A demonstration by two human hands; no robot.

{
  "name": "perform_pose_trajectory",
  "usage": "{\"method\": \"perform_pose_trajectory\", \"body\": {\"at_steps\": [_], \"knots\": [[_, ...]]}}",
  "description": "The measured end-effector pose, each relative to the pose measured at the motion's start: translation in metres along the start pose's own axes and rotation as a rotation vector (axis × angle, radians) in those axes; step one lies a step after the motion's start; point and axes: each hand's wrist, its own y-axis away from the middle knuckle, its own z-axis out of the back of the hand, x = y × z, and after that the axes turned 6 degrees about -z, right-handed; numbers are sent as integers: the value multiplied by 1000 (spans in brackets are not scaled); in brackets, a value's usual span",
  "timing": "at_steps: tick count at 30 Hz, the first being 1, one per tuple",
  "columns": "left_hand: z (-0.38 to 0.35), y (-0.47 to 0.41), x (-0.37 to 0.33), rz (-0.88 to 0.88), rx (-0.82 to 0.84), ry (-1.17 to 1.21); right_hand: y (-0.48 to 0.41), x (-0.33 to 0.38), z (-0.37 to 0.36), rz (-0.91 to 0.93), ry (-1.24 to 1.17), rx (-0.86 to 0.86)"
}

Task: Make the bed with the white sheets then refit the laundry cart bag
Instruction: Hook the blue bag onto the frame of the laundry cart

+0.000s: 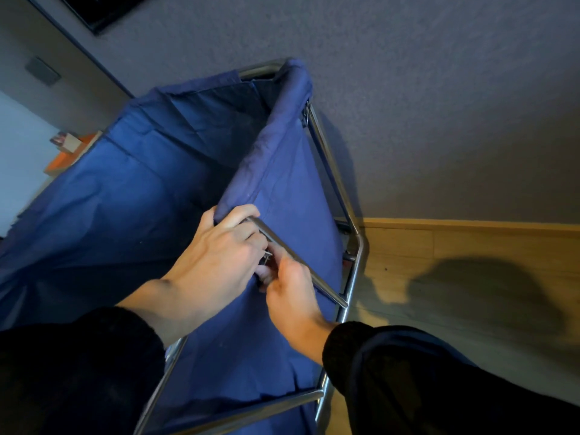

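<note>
Carpet (439,89) — wood floor (455,277) nr cart (351,277)

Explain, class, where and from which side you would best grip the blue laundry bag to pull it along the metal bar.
Probably grip the blue laundry bag at its folded hem where the sleeve ends on the metal bar, from above, as the left hand does: the fabric bunches there.
</note>
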Motion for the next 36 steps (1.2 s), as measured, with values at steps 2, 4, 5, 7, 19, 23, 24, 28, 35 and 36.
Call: {"method": "perform_pose_trajectory", "body": {"at_steps": [2, 4, 5, 7, 19, 23, 24, 28, 35, 36], "knots": [[0, -3, 1, -18, -7, -6, 0, 2, 0, -23, -83, -21], [-2, -6, 4, -25, -7, -7, 0, 7, 1, -73, -270, -36], [-4, -7, 6, -28, -6, -9, 0, 10, 2, -89, -353, -26], [-5, -10, 10, -37, -13, -2, -2, 13, 4, -82, -414, -13], [-9, -9, 20, -125, -41, -4, -12, 16, 13, -92, -352, 61], [-12, -9, 18, -149, -52, -45, -11, 16, 13, -85, -366, 79], [-12, -10, 18, -141, -44, -48, -11, 15, 13, -83, -366, 82], [-10, -11, 16, -123, -67, -30, -11, 15, 15, -84, -372, 102], [-11, -12, 15, -118, -94, -36, -15, 13, 17, -100, -434, 122], [-11, -13, 15, -111, -92, -40, -15, 13, 17, -102, -447, 121]]}}
